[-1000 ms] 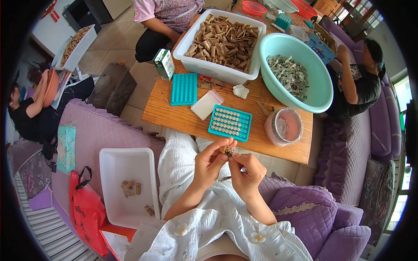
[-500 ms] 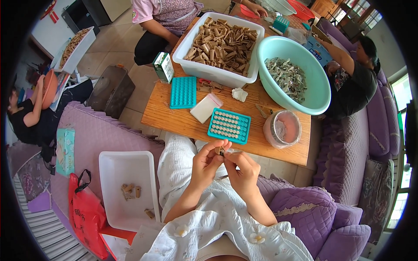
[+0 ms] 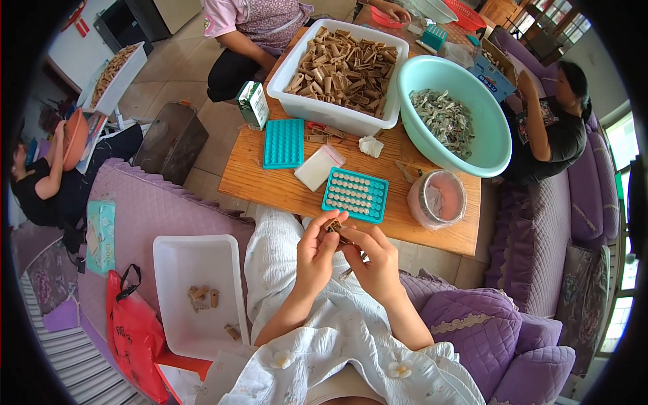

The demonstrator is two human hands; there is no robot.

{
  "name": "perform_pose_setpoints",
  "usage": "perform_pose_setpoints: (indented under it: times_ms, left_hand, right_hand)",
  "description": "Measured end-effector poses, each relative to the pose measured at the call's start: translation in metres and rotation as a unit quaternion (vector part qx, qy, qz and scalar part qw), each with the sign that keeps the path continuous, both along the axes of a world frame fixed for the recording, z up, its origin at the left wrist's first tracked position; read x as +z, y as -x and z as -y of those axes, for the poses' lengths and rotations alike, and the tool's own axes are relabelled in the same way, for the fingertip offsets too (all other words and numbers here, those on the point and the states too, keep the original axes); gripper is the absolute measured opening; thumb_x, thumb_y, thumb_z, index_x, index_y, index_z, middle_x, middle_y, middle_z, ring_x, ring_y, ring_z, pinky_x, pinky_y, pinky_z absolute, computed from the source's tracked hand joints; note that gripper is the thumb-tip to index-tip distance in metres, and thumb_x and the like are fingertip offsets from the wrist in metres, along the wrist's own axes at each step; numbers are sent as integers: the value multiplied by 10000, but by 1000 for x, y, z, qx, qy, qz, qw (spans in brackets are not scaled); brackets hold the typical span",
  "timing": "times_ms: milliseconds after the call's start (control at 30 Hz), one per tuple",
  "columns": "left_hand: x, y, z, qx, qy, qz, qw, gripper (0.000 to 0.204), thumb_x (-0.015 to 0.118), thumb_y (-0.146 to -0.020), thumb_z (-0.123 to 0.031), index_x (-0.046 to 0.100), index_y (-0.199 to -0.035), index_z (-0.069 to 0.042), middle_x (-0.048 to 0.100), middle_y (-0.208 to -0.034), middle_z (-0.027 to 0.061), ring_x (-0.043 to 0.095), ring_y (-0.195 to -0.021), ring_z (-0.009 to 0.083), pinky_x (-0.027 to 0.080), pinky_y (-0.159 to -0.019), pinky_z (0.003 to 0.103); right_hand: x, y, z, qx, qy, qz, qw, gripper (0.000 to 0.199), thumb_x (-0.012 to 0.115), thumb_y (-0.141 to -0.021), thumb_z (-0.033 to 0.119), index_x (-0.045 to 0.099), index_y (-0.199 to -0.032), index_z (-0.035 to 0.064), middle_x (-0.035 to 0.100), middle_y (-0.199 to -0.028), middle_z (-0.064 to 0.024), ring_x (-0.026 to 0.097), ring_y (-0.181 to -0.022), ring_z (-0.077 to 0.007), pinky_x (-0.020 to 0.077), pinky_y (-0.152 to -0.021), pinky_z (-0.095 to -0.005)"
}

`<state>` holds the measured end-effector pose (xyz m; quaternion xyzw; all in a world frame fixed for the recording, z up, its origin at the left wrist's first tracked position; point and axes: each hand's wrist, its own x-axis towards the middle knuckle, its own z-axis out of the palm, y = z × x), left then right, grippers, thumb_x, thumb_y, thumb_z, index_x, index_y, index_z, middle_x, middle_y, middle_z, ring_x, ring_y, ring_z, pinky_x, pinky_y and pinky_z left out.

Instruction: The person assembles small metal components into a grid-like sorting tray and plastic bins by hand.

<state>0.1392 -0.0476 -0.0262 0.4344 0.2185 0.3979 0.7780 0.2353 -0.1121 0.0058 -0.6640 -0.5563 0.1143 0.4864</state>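
Note:
Just off the table's near edge, my left hand pinches a small brown plastic casing, its hollow inner side showing. My right hand is closed at the casing's right end, its fingertips pressed against it. A thin silvery piece pokes out around the right fingers; its full shape is hidden. Right beyond the hands sits a teal tray holding rows of small round silvery discs, with several slots at its right side without discs. A clear tub with pale contents stands to its right.
On the wooden table are an empty teal tray, a white tub of brown casings and a mint basin of silvery strips. A white bin with several casings lies left. People sit around.
The brown casing has been turned and tilted in my fingers, showing more of its inside. My right hand has shifted slightly down. The person at right has drawn an arm back from the blue box.

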Motion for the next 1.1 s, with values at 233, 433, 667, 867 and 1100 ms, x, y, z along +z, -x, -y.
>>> perform_pose_setpoints:
  times_ms: [233, 433, 667, 867, 1100]
  left_hand:
    - [6, -2, 1, 65, 9, -2, 998, 302, 407, -894, -142, 384, -1167, -14, 505, -1117, 134, 584, -888, 189, 461, -539, 185]
    - [6, 0, 2, 40, 54, 36, 997, 315, 420, -890, -151, 367, -1173, -25, 484, -1123, 152, 571, -928, 243, 523, -606, 233]
    - [-1, -2, 4, 27, 71, 75, 994, 300, 416, -891, -143, 363, -1167, -37, 471, -1130, 150, 541, -990, 273, 521, -769, 362]
    - [1, 2, 6, -29, 163, 160, 973, 305, 417, -892, -125, 360, -1178, -35, 466, -1150, 140, 537, -992, 266, 487, -818, 384]
    - [-11, 5, -4, 37, 127, 41, 990, 337, 439, -884, -133, 376, -1199, -31, 492, -1130, 145, 570, -932, 267, 503, -781, 361]
  right_hand:
    - [-1, -7, 3, -16, 51, -66, 996, 206, 610, -687, -31, 543, -874, 22, 564, -736, -104, 578, -640, -216, 453, -529, -292]
    - [-4, -7, 2, 0, 66, -77, 995, 162, 607, -679, -28, 498, -791, 17, 580, -706, -113, 581, -661, -256, 453, -574, -323]
    - [-4, -15, -2, 23, 90, -27, 995, 225, 591, -667, -37, 485, -858, 19, 578, -733, -107, 558, -721, -292, 422, -677, -357]
    - [-18, -33, -6, 2, 95, 92, 991, 305, 594, -622, -42, 489, -900, 24, 556, -802, -125, 514, -829, -305, 401, -727, -381]
    - [-54, -95, -16, -106, 99, -16, 989, 287, 597, -680, -22, 543, -960, 15, 584, -835, -148, 589, -762, -260, 463, -657, -339]
